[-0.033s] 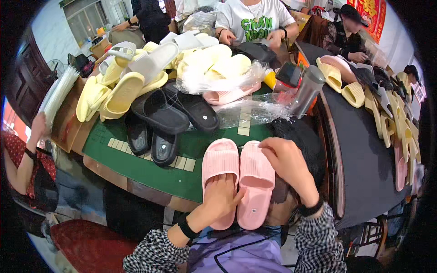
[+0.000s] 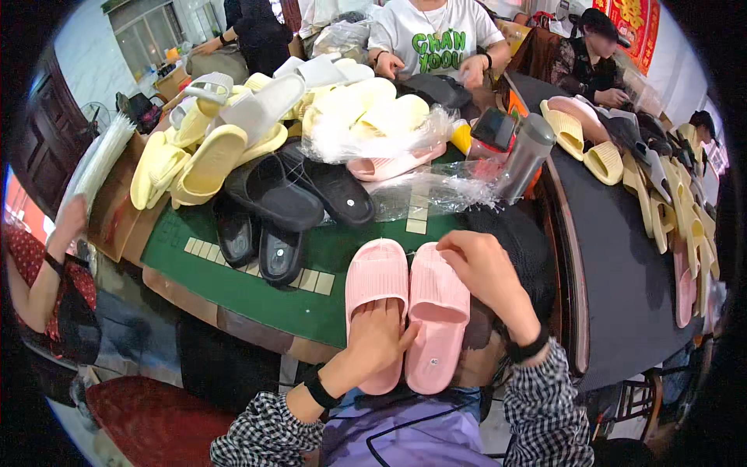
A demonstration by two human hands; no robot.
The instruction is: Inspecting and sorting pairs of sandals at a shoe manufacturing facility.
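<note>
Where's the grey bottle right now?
In the head view, the grey bottle is right of centre, beyond the right hand, beside the clear plastic wrap.

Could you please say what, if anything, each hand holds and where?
Left hand holds left pink slide, fingers under its strap; right hand: hold unclear.

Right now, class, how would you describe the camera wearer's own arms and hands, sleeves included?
Both the left sleeve and right sleeve are black-and-white checked, loose and wrinkled. A plain black band circles the left wrist, and another the right wrist. The left hand and right hand wear no gloves.
</note>
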